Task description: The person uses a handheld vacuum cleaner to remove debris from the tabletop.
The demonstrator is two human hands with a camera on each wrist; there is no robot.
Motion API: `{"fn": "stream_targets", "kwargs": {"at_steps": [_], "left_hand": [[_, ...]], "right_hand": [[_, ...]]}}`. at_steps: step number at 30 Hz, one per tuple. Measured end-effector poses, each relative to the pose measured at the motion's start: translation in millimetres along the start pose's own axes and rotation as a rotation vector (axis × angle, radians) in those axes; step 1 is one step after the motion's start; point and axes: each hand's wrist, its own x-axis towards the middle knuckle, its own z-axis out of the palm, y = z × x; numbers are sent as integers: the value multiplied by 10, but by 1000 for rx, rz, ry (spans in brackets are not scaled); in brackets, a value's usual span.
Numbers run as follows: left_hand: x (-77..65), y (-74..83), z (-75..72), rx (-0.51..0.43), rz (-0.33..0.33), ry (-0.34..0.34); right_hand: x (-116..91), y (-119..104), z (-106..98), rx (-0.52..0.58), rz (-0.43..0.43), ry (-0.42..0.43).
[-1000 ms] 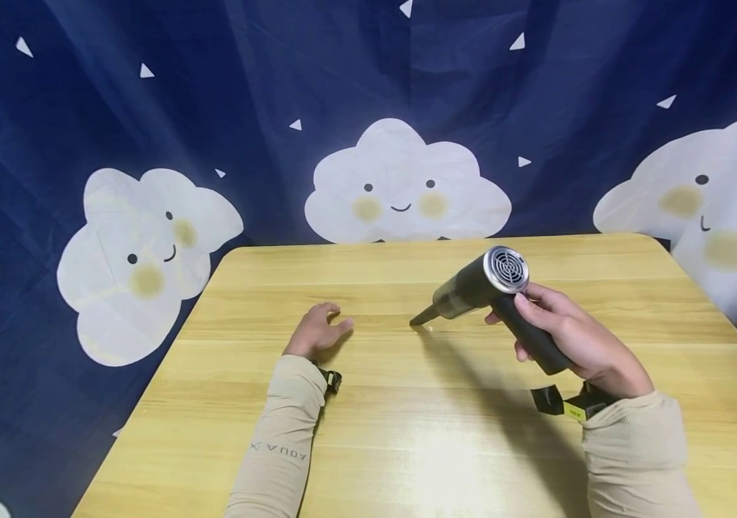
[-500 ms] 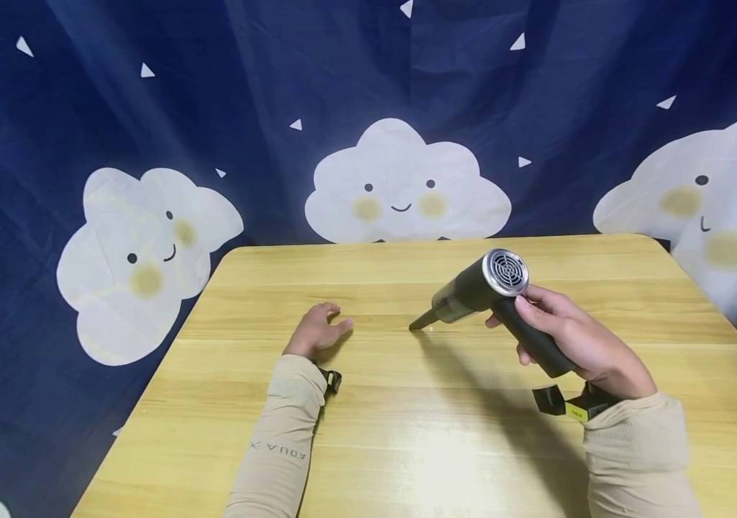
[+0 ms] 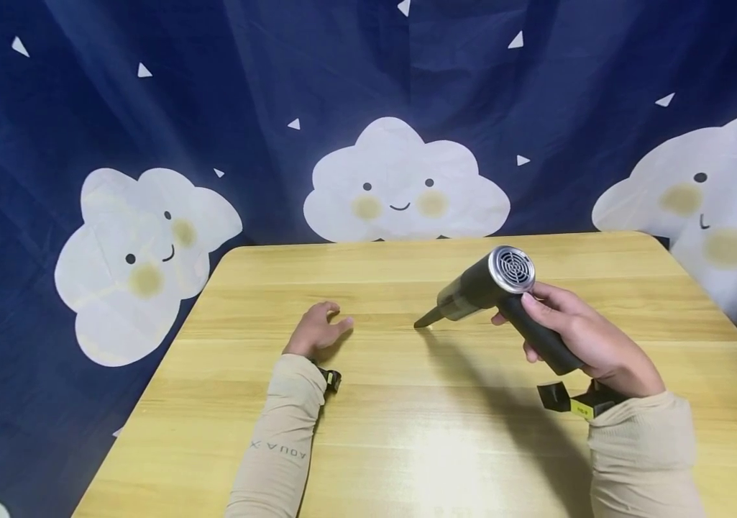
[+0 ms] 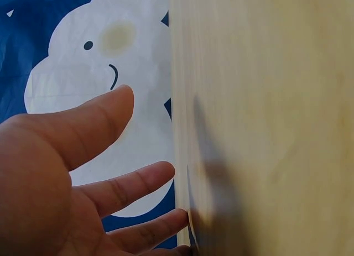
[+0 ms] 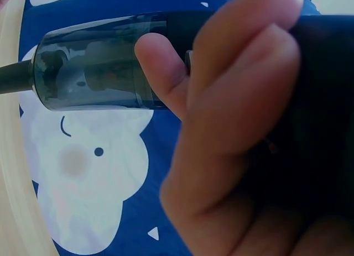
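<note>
My right hand [image 3: 582, 327] grips the black handle of a handheld vacuum cleaner [image 3: 472, 288], which has a silver vented end cap and a narrow nozzle [image 3: 428, 317]. The nozzle slants down to the left, its tip right at the wooden tabletop [image 3: 368, 439]. In the right wrist view, curled fingers [image 5: 238, 101] wrap the dark handle, one fingertip beside the see-through dust cup [image 5: 94, 68]. My left hand [image 3: 318, 331] is at the table, left of the nozzle, fingers loosely spread and holding nothing. In the left wrist view its thumb [image 4: 99, 120] stands apart from the other fingers.
A dark blue curtain [image 3: 264, 57] with white smiling clouds [image 3: 407, 162] hangs behind the table's far edge and along its left side. Camera mounts [image 3: 578, 403] are strapped at both wrists. The vacuum's shadow [image 3: 510, 406] falls across the tabletop.
The handheld vacuum cleaner and right hand have shifted slightly right. A small pale speck seen beside the nozzle tip earlier no longer shows. The left hand has stayed in place.
</note>
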Motion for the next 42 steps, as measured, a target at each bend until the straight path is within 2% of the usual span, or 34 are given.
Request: {"fn": "stream_targets", "kwargs": {"at_steps": [12, 42], "left_hand": [[1, -5, 1, -8, -7, 0], [16, 7, -5, 11, 10, 2]], "right_hand": [[-10, 8, -59, 46, -21, -5], [-77, 32, -203, 71, -45, 27]]}}
